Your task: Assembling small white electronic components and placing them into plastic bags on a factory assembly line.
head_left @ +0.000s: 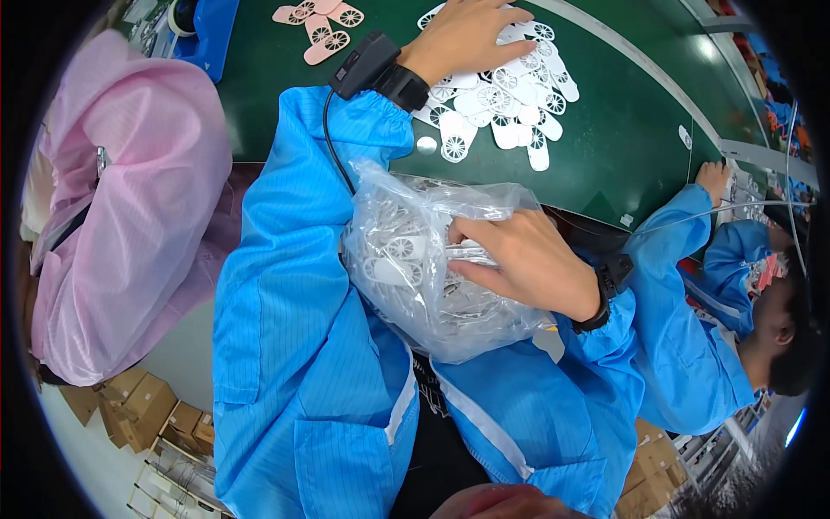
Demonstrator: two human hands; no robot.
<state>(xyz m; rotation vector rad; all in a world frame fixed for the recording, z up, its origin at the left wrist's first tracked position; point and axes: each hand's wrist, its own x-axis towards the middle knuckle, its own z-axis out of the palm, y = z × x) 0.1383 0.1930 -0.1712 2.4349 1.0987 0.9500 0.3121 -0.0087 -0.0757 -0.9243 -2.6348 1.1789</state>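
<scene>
A clear plastic bag (393, 298) full of flat white pieces with round spoked cutouts rests in front of my body, at the table's near edge. My right hand (536, 268) reaches into its mouth, thumb and fingers closed on a few white pieces (471, 253). On the green table, a loose pile of the same white pieces (497, 99) spreads out. My left hand (471, 36) lies over the far left part of this pile, fingers stretched and apart. What is under its palm stays hidden.
Pink pieces (324, 36) of similar shape lie left of the pile. A blue tape dispenser (210, 43) stands at the far left. A person in a pink sleeve (143, 199) sits at left, another in blue (696, 346) at right. Cardboard boxes (143, 411) stand behind.
</scene>
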